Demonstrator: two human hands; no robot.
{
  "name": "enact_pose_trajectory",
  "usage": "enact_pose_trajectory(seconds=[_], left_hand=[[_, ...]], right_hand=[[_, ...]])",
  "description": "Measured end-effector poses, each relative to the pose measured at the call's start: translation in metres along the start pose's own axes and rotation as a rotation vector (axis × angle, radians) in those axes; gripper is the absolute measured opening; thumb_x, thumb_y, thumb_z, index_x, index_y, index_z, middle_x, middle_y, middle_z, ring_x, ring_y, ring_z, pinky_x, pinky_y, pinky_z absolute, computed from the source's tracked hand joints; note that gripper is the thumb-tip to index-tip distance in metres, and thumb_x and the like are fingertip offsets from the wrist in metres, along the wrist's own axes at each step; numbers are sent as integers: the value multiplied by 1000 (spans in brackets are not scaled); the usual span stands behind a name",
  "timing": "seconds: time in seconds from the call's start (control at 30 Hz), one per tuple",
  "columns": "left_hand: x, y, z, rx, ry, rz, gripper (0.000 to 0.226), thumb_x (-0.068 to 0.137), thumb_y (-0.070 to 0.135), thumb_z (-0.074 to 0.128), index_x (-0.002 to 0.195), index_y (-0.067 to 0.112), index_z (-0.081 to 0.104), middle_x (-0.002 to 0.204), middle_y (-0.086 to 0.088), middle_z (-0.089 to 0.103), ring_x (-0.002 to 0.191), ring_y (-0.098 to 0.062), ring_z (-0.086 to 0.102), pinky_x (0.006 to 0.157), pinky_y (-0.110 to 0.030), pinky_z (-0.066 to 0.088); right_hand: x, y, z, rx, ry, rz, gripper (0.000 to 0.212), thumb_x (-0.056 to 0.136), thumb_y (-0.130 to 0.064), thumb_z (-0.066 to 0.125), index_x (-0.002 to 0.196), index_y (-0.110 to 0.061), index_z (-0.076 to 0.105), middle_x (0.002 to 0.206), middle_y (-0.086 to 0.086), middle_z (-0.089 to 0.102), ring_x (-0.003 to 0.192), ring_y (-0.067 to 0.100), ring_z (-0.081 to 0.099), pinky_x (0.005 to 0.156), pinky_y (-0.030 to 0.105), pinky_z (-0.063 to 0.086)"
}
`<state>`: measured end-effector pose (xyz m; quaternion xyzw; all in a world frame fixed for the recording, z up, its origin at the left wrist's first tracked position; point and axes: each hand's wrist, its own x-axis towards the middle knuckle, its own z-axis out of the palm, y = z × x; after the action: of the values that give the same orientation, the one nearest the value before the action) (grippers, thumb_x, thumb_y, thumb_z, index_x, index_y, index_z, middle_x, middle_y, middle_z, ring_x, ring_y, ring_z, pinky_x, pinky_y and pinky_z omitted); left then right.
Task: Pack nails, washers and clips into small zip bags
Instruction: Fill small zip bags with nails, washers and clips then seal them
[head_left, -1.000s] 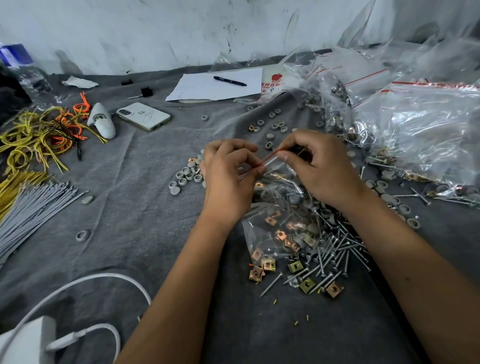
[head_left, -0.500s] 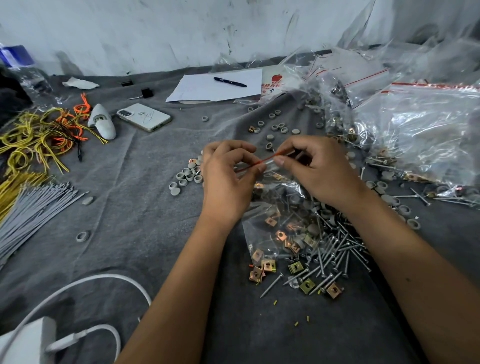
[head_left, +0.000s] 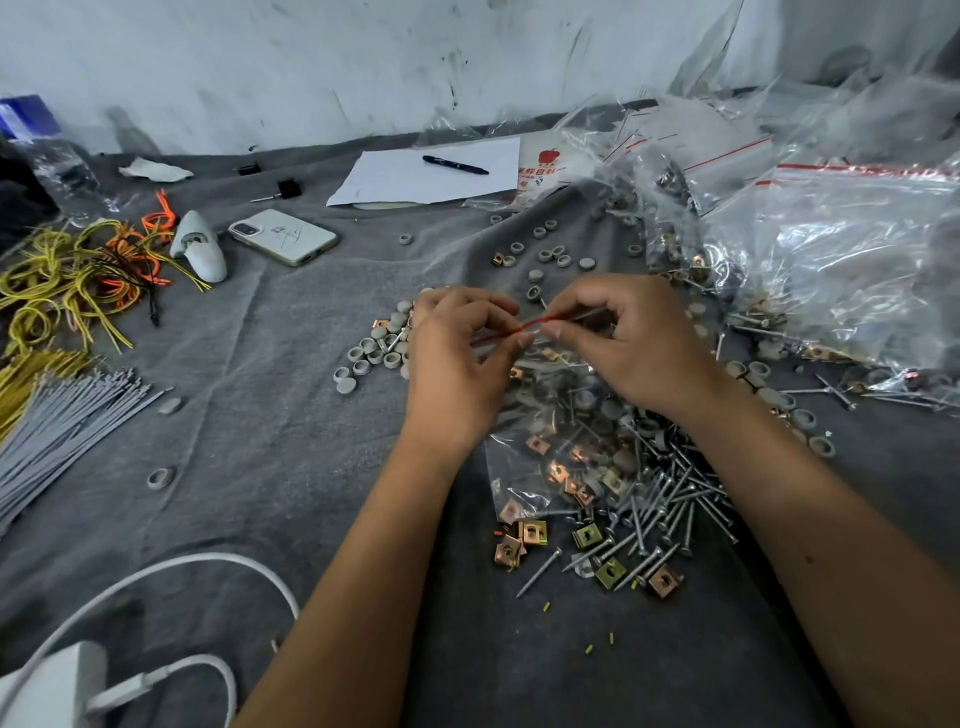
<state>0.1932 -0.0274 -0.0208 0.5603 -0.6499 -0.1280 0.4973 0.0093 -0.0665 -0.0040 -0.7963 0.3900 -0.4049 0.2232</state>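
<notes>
A small clear zip bag with a red seal strip hangs between my hands, holding clips, washers and nails. My left hand pinches the left end of the red strip. My right hand pinches the strip just to the right, fingertips almost meeting the left hand's. Under the bag lies a heap of nails and brass clips. Grey washers lie in a cluster left of my left hand.
Large clear bags of parts pile up at the right. A phone, paper with a pen, yellow and orange wires, grey cable ties and a white charger cable lie on the grey cloth.
Both hands have stayed on the bag's red strip; the right hand's fingertips have slid slightly left along it, closer to the left hand.
</notes>
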Motion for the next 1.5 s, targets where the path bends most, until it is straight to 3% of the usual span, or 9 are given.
enact_pose_trajectory(seconds=[0.2,0.3,0.47,0.67,0.9,1.1,1.23,1.37,1.5], left_hand=[[0,2,-1,-84,-48,-24,19,86,15,83,85,29,70,109,3,68,112,-29,59,100,-53,44],[0,1,-2,-85,-65,-37,17,85,15,84,84,26,70,112,5,68,116,-24,56,100,-50,45],[-1,-1,0,-57,-47,-21,10,84,21,85,85,19,75,104,5,71,110,-22,59,97,-45,48],[1,-4,0,-250,-28,-189,12,86,8,81,84,16,72,105,-2,71,96,-25,70,86,-57,58],[-1,-3,1,-80,-12,-9,11,80,12,87,81,7,78,97,0,74,101,-28,66,93,-55,49],[0,-2,1,-245,3,-208,9,83,6,84,86,9,76,103,-2,75,89,-21,74,83,-51,60],[0,-4,-1,-290,11,-206,9,81,1,84,82,1,75,105,-4,74,97,-22,72,89,-53,57],[-1,-4,1,-206,19,-102,13,75,5,89,74,7,76,95,-1,76,101,-26,68,95,-56,50],[0,-6,3,-230,-12,-117,11,77,7,88,77,10,78,96,-1,76,96,-26,70,92,-58,53]], right_hand=[[1,0,-2,-1,20,3,11,85,-16,81,95,-17,77,84,-15,71,77,0,69,68,12,51],[0,0,0,-9,-6,-3,9,86,-16,81,94,-18,78,82,-17,70,77,-3,67,67,6,46],[1,-4,2,-48,-37,-64,11,87,-14,80,97,-11,79,88,-4,75,81,3,69,74,13,51],[1,-1,-2,-10,42,-34,12,86,-12,80,97,-17,77,84,-20,67,77,-6,64,67,5,43],[3,3,0,-245,-16,-151,14,84,-22,81,95,-13,78,92,-4,71,93,18,54,80,36,43],[3,1,-3,-165,34,-168,9,84,-11,81,91,-7,77,87,-1,69,90,23,57,79,44,48],[4,4,-3,-184,27,-169,8,86,-14,80,92,-10,77,89,-3,70,91,22,57,79,43,48],[4,4,0,-230,1,-218,12,85,-22,81,93,-15,78,90,-6,71,91,15,52,79,36,43],[5,4,0,-230,6,-218,11,84,-21,82,88,-12,77,86,-7,69,90,15,54,78,39,45]])
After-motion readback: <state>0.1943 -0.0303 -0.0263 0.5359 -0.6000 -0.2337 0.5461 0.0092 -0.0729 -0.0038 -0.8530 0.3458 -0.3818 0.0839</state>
